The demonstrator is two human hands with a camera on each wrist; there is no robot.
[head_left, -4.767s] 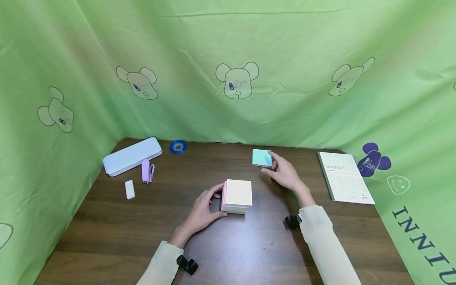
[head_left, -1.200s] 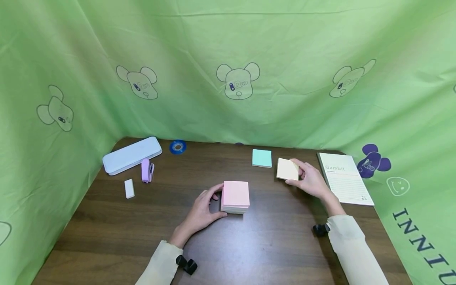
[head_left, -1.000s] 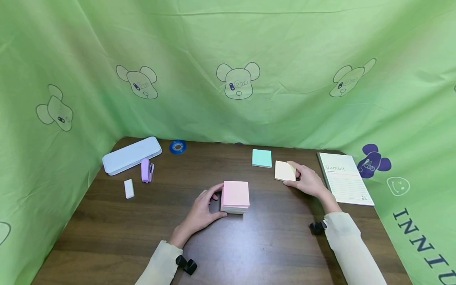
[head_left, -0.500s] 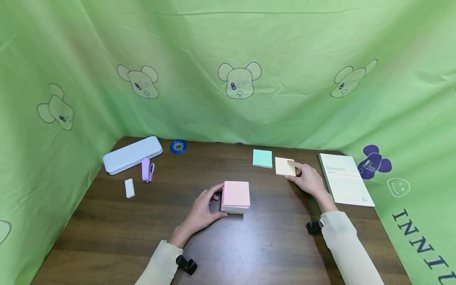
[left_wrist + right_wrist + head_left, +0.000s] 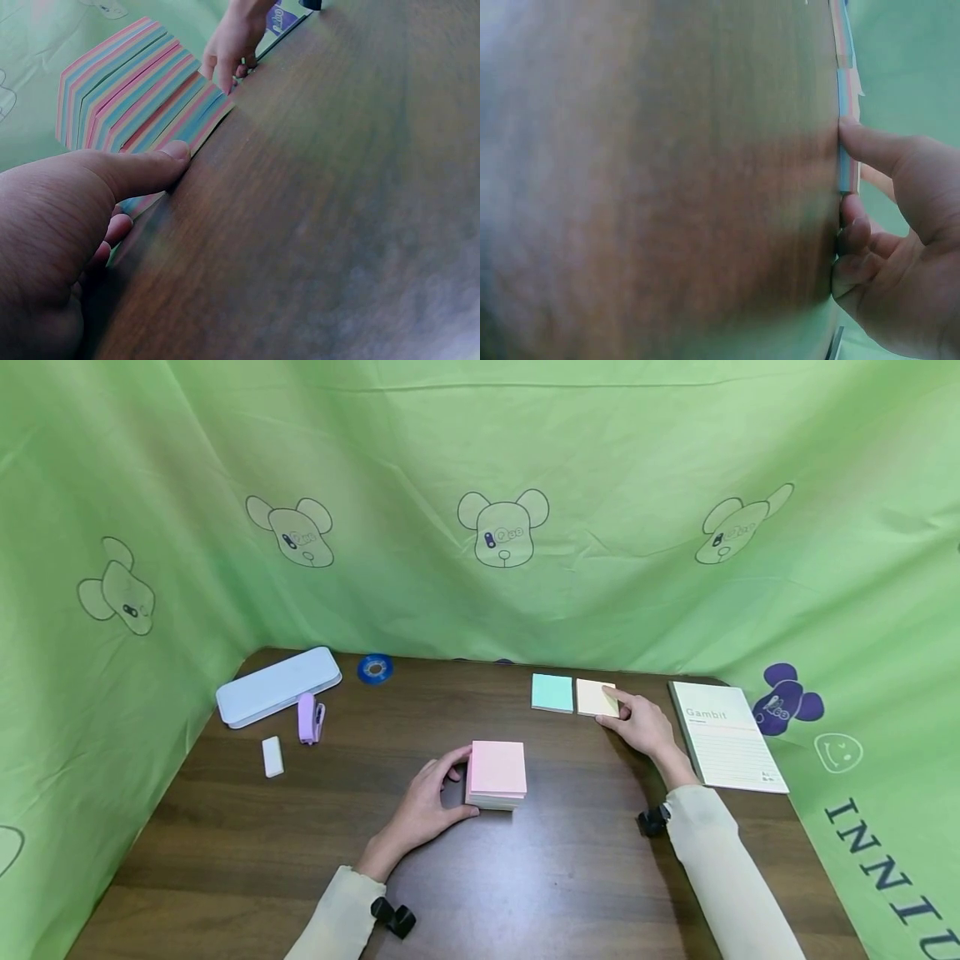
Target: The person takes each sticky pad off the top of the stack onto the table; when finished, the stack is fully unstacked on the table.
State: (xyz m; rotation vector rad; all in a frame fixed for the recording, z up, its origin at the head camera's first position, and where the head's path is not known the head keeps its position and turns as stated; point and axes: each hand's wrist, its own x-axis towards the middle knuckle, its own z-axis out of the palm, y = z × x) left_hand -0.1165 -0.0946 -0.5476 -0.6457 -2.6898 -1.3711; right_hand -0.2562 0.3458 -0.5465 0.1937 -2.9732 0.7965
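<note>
A stack of sticky note pads point(image 5: 498, 767), pink on top, stands mid-table. My left hand point(image 5: 422, 808) holds its left side between thumb and fingers; striped coloured edges of the stack point(image 5: 142, 94) show in the left wrist view. Farther back, my right hand point(image 5: 643, 727) pinches a thin cream sticky note pad point(image 5: 592, 697) by its right side, thumb at the near edge. This pad lies just right of a light blue sticky note pad point(image 5: 552, 692), a narrow gap between them. In the right wrist view, the thumb touches the pad's layered edge point(image 5: 844, 97).
At the left lie a pale blue case point(image 5: 279, 687), a purple stapler point(image 5: 308, 719), a white eraser point(image 5: 273, 757) and a blue tape roll point(image 5: 375, 669). A notebook point(image 5: 727, 735) lies at the right. Green cloth point(image 5: 502, 610) closes the table's back and sides.
The cream pad has come off the stack, baring the pink one. My right hand has brought it down and slid it back and left beside the blue pad. My left hand stays put.
</note>
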